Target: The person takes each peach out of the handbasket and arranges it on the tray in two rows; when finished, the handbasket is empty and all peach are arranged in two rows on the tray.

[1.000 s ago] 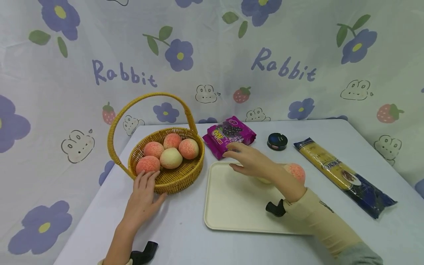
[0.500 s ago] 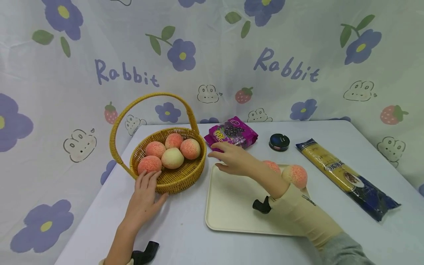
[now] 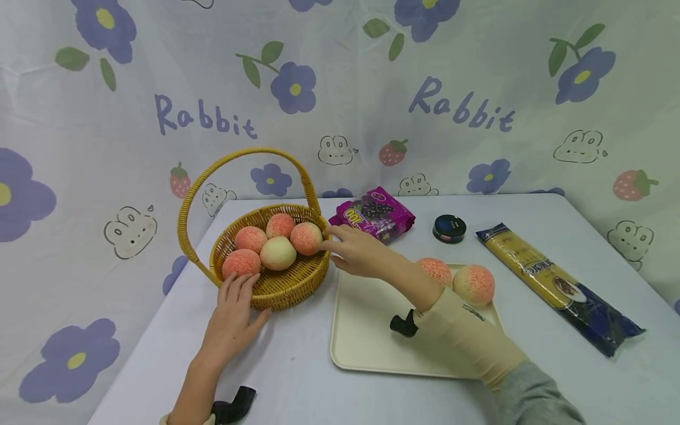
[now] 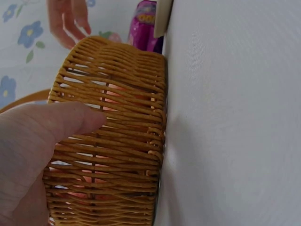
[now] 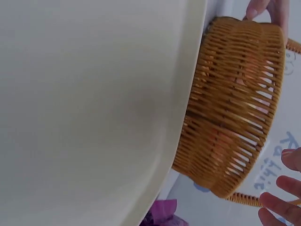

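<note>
A yellow wicker basket [image 3: 289, 295] with a tall handle holds several pink and cream peaches [image 3: 278, 254] in the head view. My left hand [image 3: 228, 333] grips its near left rim, thumb [image 4: 84, 117] against the outer wall and fingers over the edge. My right hand [image 3: 358, 251] reaches to the basket's right rim, fingers apart and holding nothing, fingertips close by the rightmost peach [image 3: 306, 238]. In the right wrist view, these spread fingers [image 5: 287, 186] hover past the rim. Beneath the right forearm lies a cream tray [image 3: 366, 348] with two peaches [image 3: 474, 284], one partly hidden by the arm.
A purple grape-printed snack bag [image 3: 374, 213] lies behind the right hand. Farther right are a round black tin [image 3: 449, 228] and a long yellow-and-blue packet [image 3: 558, 286]. A flowered curtain [image 3: 340, 88] hangs behind the white table [image 3: 297, 383].
My right hand has moved left from above the tray to the basket's right rim, uncovering the tray's peaches. My left hand stays on the basket.
</note>
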Available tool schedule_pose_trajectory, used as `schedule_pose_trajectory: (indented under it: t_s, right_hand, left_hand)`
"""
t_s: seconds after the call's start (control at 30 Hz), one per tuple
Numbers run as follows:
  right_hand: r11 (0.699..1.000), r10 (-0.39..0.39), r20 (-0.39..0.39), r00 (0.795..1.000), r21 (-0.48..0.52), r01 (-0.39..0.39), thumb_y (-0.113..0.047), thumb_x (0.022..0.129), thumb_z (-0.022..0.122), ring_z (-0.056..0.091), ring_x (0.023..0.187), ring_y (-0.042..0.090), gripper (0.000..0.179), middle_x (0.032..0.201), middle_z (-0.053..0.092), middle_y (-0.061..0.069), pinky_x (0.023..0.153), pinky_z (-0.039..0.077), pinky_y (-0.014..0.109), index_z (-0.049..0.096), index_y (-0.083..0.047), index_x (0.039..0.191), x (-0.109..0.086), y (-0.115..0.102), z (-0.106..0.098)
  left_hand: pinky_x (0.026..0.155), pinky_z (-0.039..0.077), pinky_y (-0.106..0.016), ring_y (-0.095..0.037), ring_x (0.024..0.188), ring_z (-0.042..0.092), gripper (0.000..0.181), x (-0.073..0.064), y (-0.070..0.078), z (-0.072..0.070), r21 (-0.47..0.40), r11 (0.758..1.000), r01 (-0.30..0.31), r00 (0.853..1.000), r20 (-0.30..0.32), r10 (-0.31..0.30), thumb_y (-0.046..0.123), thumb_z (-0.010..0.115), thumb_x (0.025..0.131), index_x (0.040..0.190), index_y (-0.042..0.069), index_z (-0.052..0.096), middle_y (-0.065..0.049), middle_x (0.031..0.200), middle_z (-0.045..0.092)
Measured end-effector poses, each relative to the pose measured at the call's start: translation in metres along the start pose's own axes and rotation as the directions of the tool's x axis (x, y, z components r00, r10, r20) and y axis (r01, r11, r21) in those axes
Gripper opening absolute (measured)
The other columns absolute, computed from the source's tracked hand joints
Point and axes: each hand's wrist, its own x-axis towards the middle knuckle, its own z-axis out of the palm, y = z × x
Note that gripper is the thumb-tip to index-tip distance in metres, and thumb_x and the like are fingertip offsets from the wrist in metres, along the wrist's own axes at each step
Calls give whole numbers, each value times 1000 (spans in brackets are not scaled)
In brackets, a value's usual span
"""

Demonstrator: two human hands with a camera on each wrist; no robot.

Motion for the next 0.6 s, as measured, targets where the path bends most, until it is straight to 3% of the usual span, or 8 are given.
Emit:
schedule_pose_trajectory:
  t_s: [0.3, 0.6]
  right_hand:
    - [999, -22, -1, 1000, 45, 22, -10, 89, 55, 50, 99, 17, 25, 117, 51, 6, 84, 45, 26, 61, -16, 113, 16, -10, 20]
    - [999, 40, 38, 998, -33, -39, -10, 91, 51, 49, 100, 17, 26, 117, 49, 4, 74, 47, 24, 61, -17, 114, 30, -11, 31]
  left_hand:
    - [100, 25, -55, -39, 130, 17, 73, -1, 0, 0, 2, 1000, 2, 1000, 10, -2, 23, 72, 76, 134, 0, 36, -20, 131, 36]
    - [100, 25, -54, -38, 130, 17, 73, -1, 1, -1, 8, 1000, 6, 1000, 17, -6, 23, 72, 76, 134, 0, 35, -19, 132, 35]
